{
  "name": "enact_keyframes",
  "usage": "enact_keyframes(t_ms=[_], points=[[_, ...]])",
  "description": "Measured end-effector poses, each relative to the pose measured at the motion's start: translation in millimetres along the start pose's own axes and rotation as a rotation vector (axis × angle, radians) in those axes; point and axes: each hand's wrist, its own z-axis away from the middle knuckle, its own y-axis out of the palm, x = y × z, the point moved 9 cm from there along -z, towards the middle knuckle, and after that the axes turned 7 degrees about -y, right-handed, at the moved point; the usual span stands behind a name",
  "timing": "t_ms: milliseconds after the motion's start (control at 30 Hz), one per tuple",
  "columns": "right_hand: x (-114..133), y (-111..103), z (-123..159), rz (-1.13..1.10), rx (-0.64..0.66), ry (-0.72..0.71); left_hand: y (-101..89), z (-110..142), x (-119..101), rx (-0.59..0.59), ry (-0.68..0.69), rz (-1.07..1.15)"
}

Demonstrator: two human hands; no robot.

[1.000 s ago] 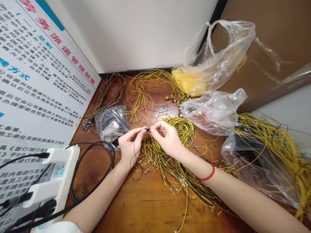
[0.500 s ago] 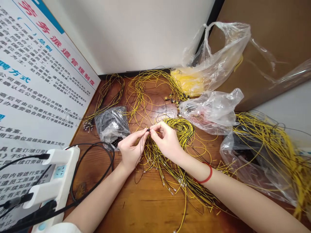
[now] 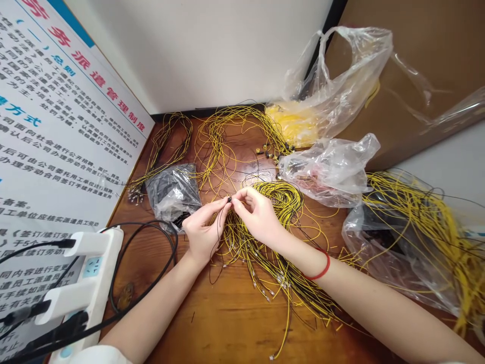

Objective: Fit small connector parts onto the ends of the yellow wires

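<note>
A small black part (image 3: 229,200) sits between my fingertips above the middle of the table; its exact kind is too small to tell. My left hand (image 3: 202,230) is closed in a pinch on it from the left. From the right, my right hand (image 3: 259,217) also has thumb and forefinger pinched at the part. A thin black wire (image 3: 211,275) hangs in a loop below my left hand. Under and beside my right hand lies a large bundle of yellow and black wires (image 3: 282,199), with small pale connectors at the ends nearest me.
A grey bag (image 3: 174,189) lies left of my hands, with a white power strip (image 3: 100,278) and black cables nearer. Clear plastic bags (image 3: 326,169) and more yellow wires (image 3: 428,217) lie right. Small black-and-yellow pieces (image 3: 269,151) are scattered behind. A printed board (image 3: 68,111) stands left.
My hands stay pinched together at the small black part, with only a slight shift of the fingers. The whole view has moved a little.
</note>
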Motion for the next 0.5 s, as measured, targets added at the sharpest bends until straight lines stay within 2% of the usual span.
enact_keyframes(t_ms=[267,500], points=[[-3.9,1.0,2.1,-0.003,-0.006,0.024,3.0,0.2,-4.7,0.019,0.027,-0.03],[5.4,-1.1,2.4,0.074,0.002,-0.074,4.3,-2.9,1.2,0.061,-0.034,0.016]])
